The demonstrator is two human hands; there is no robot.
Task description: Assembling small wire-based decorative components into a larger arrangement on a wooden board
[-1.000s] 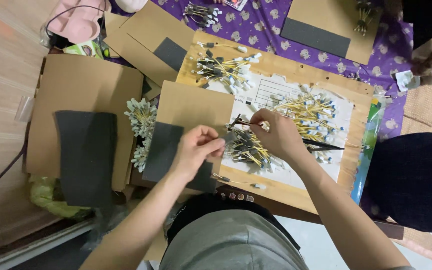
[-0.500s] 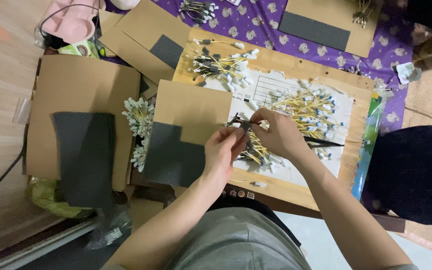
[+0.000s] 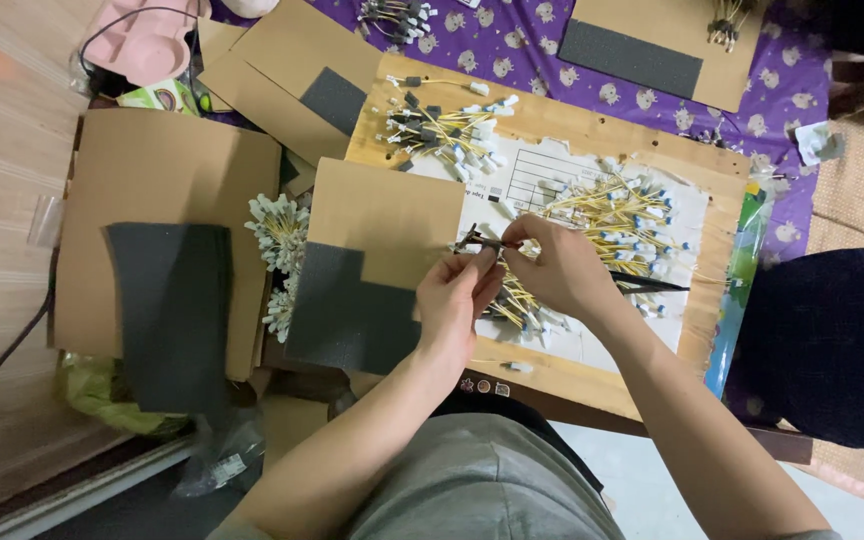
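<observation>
My left hand and my right hand meet over the middle of a wooden board. Both pinch one small dark wired connector between their fingertips. It hangs just above the right edge of a cardboard sheet that carries a dark foam pad. A heap of yellow wires with white and blue ends lies right behind my right hand. More of them lie under my right palm, partly hidden.
A second bundle of wires lies at the board's far left. White-tipped pieces stand left of the cardboard. A larger cardboard with foam lies far left. Black tweezers rest beside my right wrist. A purple cloth covers the back.
My left hand has moved right from over the foam pad to join my right hand. Both now pinch the connector. My right hand has barely shifted.
</observation>
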